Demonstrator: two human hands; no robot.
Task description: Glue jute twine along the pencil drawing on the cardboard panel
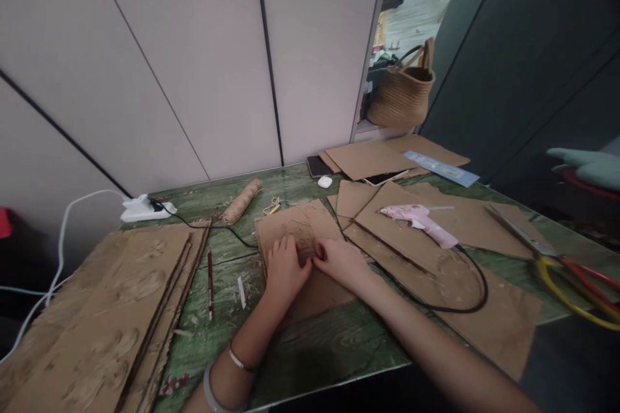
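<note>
A square cardboard piece (pixel 322 297) lies in front of me on the table, with thin brown lines or strands (pixel 303 232) on its upper middle. My left hand (pixel 285 268) rests on it, fingers laid out on the surface and thumb pointing right. Close beside that thumb, my right hand (pixel 341 261) is closed in a pinch at the strands. Whatever its fingertips hold is too small to make out. Behind the cardboard lies a roll of brown twine (pixel 243 200). To the right, a pink glue gun (pixel 419 219) rests on other cardboard sheets (pixel 489 290).
Scissors (pixel 542 248) with yellow and red handles lie at the right edge. A pencil (pixel 210 284) and a white strip (pixel 241 292) are left of my hands. Stacked cardboard (pixel 145 258), a power strip (pixel 145 208), a phone (pixel 318 166) and a ruler (pixel 443 168) surround them.
</note>
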